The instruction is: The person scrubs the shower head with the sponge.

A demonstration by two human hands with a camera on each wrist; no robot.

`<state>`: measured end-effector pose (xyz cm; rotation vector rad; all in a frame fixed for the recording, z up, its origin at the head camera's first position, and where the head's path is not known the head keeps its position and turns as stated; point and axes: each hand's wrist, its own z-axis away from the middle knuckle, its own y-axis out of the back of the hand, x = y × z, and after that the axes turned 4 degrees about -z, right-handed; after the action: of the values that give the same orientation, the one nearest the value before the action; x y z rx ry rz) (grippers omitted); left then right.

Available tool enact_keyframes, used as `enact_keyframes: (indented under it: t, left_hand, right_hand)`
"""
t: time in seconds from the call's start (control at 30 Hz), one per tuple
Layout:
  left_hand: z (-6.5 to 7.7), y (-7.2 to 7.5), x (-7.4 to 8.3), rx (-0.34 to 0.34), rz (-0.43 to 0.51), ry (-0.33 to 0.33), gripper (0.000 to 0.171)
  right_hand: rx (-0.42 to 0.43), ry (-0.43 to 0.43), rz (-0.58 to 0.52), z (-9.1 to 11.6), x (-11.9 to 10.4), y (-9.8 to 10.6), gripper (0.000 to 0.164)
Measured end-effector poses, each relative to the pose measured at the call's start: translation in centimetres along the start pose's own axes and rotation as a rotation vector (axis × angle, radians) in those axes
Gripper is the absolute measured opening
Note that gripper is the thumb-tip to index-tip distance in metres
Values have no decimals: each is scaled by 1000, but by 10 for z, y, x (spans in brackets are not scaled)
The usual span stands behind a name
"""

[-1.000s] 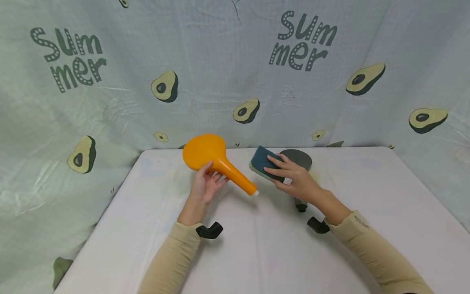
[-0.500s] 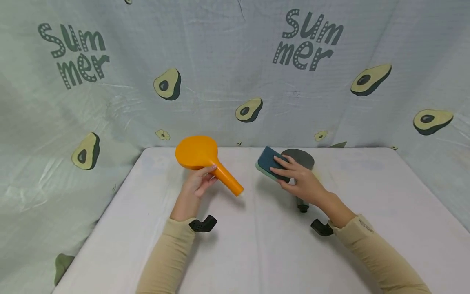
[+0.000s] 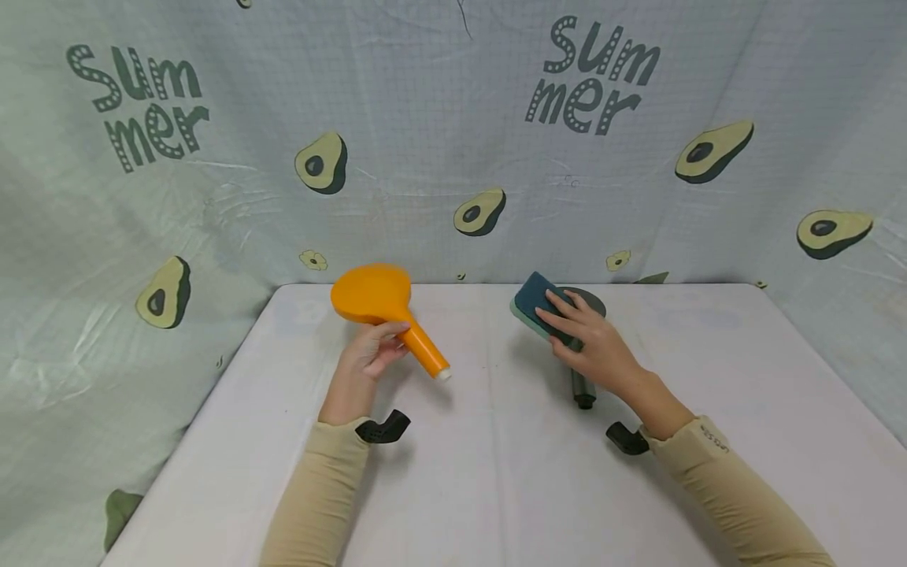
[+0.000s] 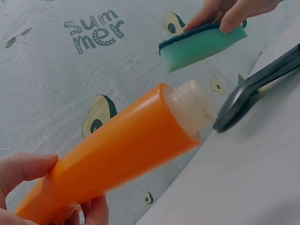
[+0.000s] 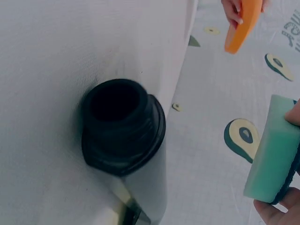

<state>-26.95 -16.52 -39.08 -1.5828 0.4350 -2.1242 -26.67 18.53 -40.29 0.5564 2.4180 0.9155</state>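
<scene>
My left hand (image 3: 363, 361) grips an orange shower head (image 3: 375, 293) at its neck, raised above the table. In the left wrist view the pale threaded end (image 4: 193, 105) of its handle points away from my hand. My right hand (image 3: 595, 346) pinches a sponge (image 3: 536, 296) by its edges. A dark blue scouring layer faces up and the light green foam (image 5: 273, 150) is underneath. Behind that hand lies a dark grey shower head (image 3: 594, 300), partly hidden by the hand and sponge. Its black threaded end (image 5: 123, 126) fills much of the right wrist view.
A white-covered table (image 3: 453, 472) spreads beneath both hands. Beyond its far edge hangs a pale cloth (image 3: 411, 102) with avocado and lettering prints. Black wrist devices (image 3: 383, 428) sit on both cuffs.
The left hand has carried the orange shower head to the left, away from the other hand. The right hand has shifted the sponge right and slightly up. The grey shower head stays put.
</scene>
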Motion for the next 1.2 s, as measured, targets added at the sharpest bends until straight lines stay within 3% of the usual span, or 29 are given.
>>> enact_keyframes:
  t: [0.13,0.33,0.47,0.7,0.87,1.2]
  left_hand:
    - [-2,1,0,12,-9,5,40]
    - [-7,4,-1,58,4,23,61]
    - [-7,6,0,43,-6,31,61]
    - [-8,16,7,-17,-6,29,60]
    - [-7,25,14,-43,25,66,62]
    - [-6,37,22,-58,-52,75,58]
  right_hand:
    - [11,10,56,1,3,1,51]
    - [32,18,180,4,9,4,51]
    - [38,-16,206,6,12,7,52]
    - [29,-99,209,11,17,16,55]
    - [43,-152,189,15,21,22,55]
    - [62,-222,169,21,25,31,53]
